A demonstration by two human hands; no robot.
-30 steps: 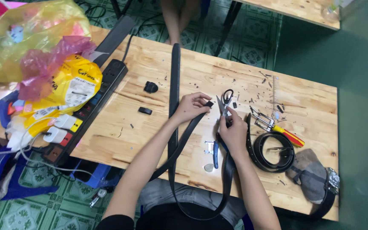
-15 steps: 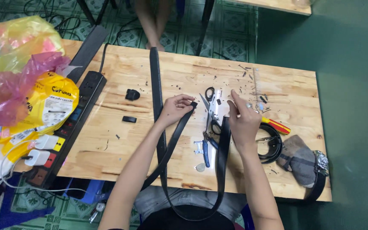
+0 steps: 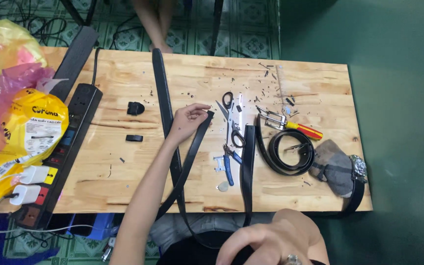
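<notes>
Black belt (image 3: 199,140): leather strap, its cut end lying on the table under the left fingertips; it runs down off the near edge, loops below the table and comes back up as a second length just right of the pliers.
Left hand (image 3: 186,121): fingers curled loosely, tips pinching the belt's end against the wood; palm down.
Right hand (image 3: 266,240): low in view, off the table near the body; fingers bent, a ring on one; whether it grips the belt's loop I cannot tell.
Long belt (image 3: 162,98): another black strap, laid flat from the far edge toward the near one, just left of the left hand and crossing under the held belt.
Scissors (image 3: 231,115): black-handled, lying open just right of the belt's end.
Pliers (image 3: 227,164): blue-handled, below the scissors, beside a small round coin-like piece.
Coiled belt (image 3: 290,152): black, rolled up right of the pliers, a metal buckle at its top.
Screwdriver (image 3: 303,130): red and yellow handle, touching the coil.
Grey cloth (image 3: 332,164): bunched near the right edge, a wristwatch against it.
Table (image 3: 123,181): pale wood, speckled with black scraps.
Power strip (image 3: 69,137): black, along the left edge, chargers plugged in.
Bags (image 3: 15,98): yellow and pink plastic, far left.
</notes>
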